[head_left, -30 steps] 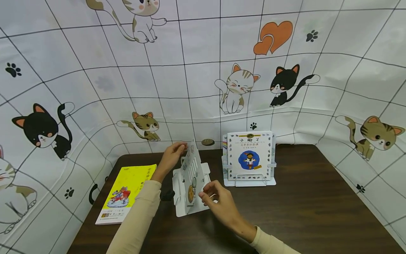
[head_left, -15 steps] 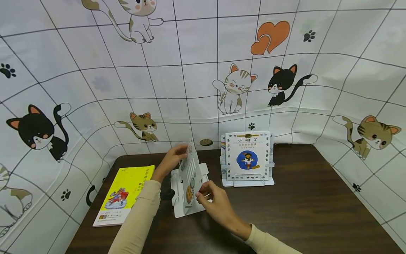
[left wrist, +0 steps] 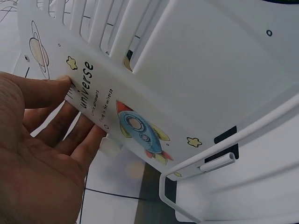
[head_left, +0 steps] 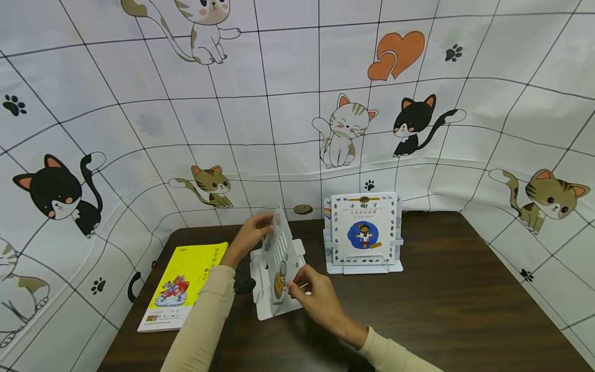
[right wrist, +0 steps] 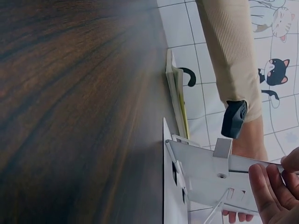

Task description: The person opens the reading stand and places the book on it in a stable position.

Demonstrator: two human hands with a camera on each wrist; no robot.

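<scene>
A white book stand (head_left: pixel 281 248) with cartoon prints on its back panel stands on the table, turned sideways to the head view. Its base (head_left: pixel 266 310) lies flat. My left hand (head_left: pixel 253 232) pinches the panel's upper far edge. In the left wrist view, the thumb of that left hand (left wrist: pixel 46 149) presses beside the word "universe" and a rocket drawing. The right hand (head_left: pixel 318 299) pinches the panel's near side edge between thumb and fingers. From the right wrist, the stand (right wrist: pixel 198 161) shows its hinge bracket and wire support, and the right hand (right wrist: pixel 275 196) grips the panel edge.
A second white stand (head_left: pixel 331 267) behind and to the right holds a white book (head_left: pixel 364 227) with a blue circle on its cover. A yellow book (head_left: pixel 186 289) lies flat at the left. The dark wooden table (head_left: pixel 446 294) ends at a cat-printed wall cloth (head_left: pixel 279 119).
The head view has shifted slightly. Both hands keep their hold on the book stand, which stands as before.
</scene>
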